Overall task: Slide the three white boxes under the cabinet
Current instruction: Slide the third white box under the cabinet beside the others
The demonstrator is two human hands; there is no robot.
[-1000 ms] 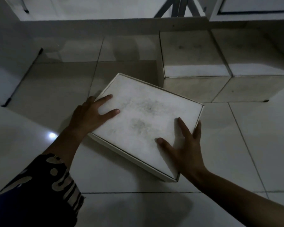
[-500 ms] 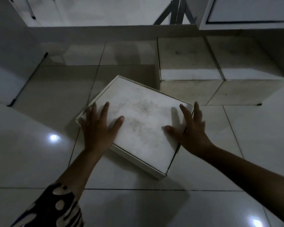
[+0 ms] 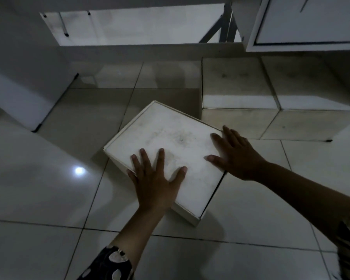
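A flat white box (image 3: 170, 138) with a smudged lid lies skewed on the tiled floor, one corner pointing toward the cabinet. My left hand (image 3: 156, 180) lies flat on its near left part, fingers spread. My right hand (image 3: 234, 154) presses flat on its right corner, fingers apart. Two more white boxes stand side by side beneath the cabinet's edge: the left box (image 3: 236, 87) and the right box (image 3: 309, 87). The white cabinet (image 3: 303, 23) hangs above them at the top right.
A white panel or wall (image 3: 24, 81) runs diagonally at the left, reaching the floor near a dark corner. A grey metal frame (image 3: 226, 25) stands behind the cabinet gap. Glossy floor tiles (image 3: 49, 188) spread around the box, with a light reflection at the left.
The skewed box has turned and slid forward toward the cabinet. My left hand shifted from its left edge to its near side; my right hand moved up to the right corner.
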